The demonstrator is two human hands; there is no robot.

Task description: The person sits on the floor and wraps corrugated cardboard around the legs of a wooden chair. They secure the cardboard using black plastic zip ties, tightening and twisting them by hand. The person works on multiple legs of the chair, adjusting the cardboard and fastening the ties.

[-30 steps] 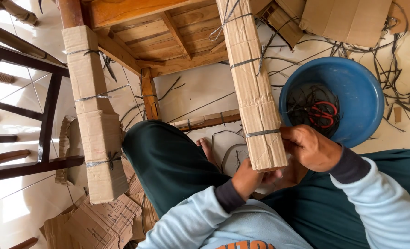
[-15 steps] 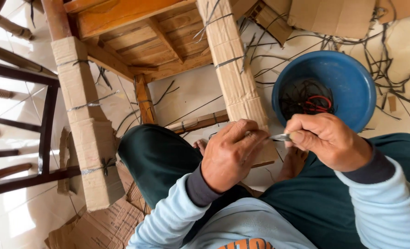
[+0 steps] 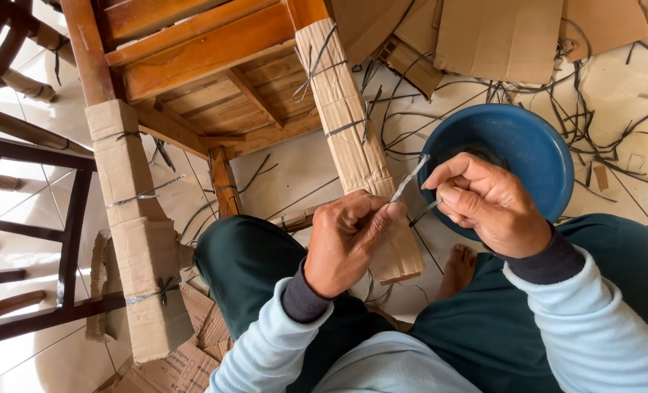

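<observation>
So the chair [image 3: 215, 80] is lying tipped over on the floor [image 3: 309, 156], legs pointing back toward the person, which puts the leg ends right in their lap where both hands can get at them. The nearer leg [image 3: 353, 145] is sleeved in cardboard, and the left hand [image 3: 349, 244] is clamped around its lower end, thumb and fingers pressing the cardboard flat, I'd guess so the wrap can't slide or spring open. The right hand [image 3: 484, 204], just at 3 o'clock from the left, pinches a grey strap [image 3: 409, 179] between thumb and fingertips, strap end sticking up toward 12 o'clock, pulled snug off the leg. A second wrapped leg [image 3: 138, 225] sits out at 9 o'clock with straps already knotted round it. The blue bowl [image 3: 542, 145] is parked at 2 o'clock behind the right hand, within easy reach. Loose strap offcuts [image 3: 593, 109] and flat cardboard sheets [image 3: 499, 36] litter the floor beyond, around 1 o'clock.
</observation>
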